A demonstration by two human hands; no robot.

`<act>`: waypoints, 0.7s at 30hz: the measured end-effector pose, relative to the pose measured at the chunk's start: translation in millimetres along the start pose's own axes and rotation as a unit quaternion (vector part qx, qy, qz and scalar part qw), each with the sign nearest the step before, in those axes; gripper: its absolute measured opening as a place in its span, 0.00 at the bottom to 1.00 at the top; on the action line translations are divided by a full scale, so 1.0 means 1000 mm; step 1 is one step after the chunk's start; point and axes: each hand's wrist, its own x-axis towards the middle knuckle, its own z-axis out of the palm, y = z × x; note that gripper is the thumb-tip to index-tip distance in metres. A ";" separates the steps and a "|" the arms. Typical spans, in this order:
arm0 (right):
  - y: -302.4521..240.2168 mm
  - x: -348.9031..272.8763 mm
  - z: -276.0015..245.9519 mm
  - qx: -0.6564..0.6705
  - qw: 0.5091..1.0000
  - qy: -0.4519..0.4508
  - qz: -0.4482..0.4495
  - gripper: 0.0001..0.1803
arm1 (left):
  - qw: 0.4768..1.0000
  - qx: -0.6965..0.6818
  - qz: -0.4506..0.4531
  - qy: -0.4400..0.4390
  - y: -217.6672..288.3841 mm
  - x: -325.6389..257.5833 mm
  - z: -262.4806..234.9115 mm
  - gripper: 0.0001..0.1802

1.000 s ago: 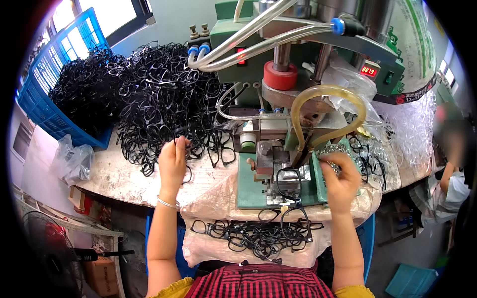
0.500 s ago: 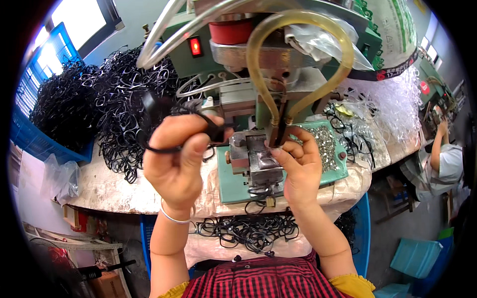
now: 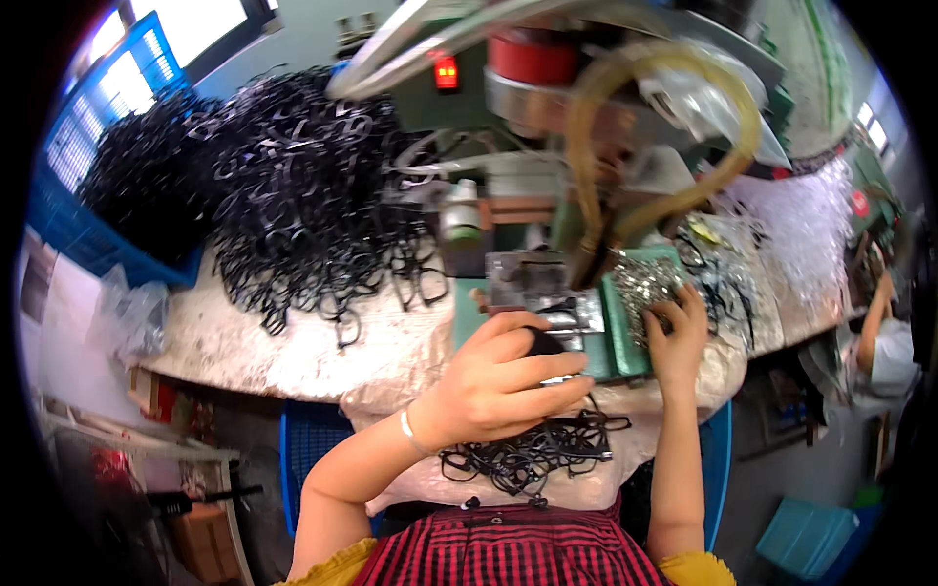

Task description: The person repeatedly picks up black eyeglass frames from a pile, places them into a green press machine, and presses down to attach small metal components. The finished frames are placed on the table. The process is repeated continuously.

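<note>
My left hand (image 3: 503, 386) is closed on a black eyeglass frame (image 3: 545, 342), low in front of the press's metal block (image 3: 576, 317); the fingers cover most of the frame. My right hand (image 3: 679, 342) reaches into the heap of small shiny metal parts (image 3: 640, 283) in the green tray (image 3: 630, 354). Its thumb and fingers are curled together among the parts, and the piece between the fingertips is too small to make out. Above the block, the press's dark tool (image 3: 591, 264) hangs with a yellowish hose (image 3: 752, 127) looped over it.
A big pile of black eyeglass frames (image 3: 293, 195) covers the left of the bench, beside a blue crate (image 3: 59, 215). More frames (image 3: 528, 454) lie on the covering before me. Clear plastic pieces (image 3: 801, 225) heap up at right, where another person (image 3: 891, 347) works.
My left hand has come down and to the right with the black frame, to the block's front. My right hand has left the press tool and moved right into the metal parts. The view has shifted.
</note>
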 end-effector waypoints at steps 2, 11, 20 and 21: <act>-0.003 0.003 0.004 0.000 1.000 0.008 -0.003 0.06 | 1.000 -0.008 -0.016 0.003 0.004 0.001 -0.003 0.13; 0.011 -0.004 0.008 0.281 0.949 0.046 0.137 0.08 | 0.966 0.130 -0.183 0.126 0.034 -0.077 0.008 0.21; -0.034 0.009 0.013 0.380 0.913 0.008 0.146 0.08 | 0.843 0.253 -0.438 0.184 -0.132 -0.080 0.014 0.50; -0.033 0.007 0.015 0.387 0.909 0.014 0.155 0.08 | 0.851 0.204 -0.448 0.181 -0.129 -0.083 0.020 0.53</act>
